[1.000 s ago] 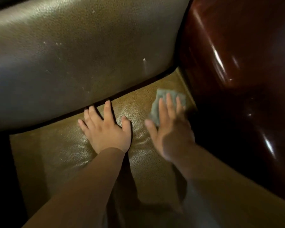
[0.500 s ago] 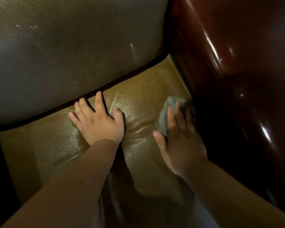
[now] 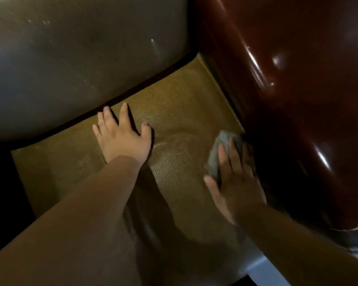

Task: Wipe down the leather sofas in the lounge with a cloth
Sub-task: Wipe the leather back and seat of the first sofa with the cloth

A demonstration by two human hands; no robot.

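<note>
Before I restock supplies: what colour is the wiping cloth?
Grey cloth, clearest in the head view.

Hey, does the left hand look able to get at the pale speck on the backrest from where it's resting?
Probably yes. The left hand lies flat on the seat cushion, fingertips near the seam, and nothing stands between it and the pale speck on the backrest.

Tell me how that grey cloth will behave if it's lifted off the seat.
The grey cloth is bunched and creased under the right hand, so it would probably droop limply. It looks thin, likely light. Flat on the seat cushion, it shouldn't roll.
</note>
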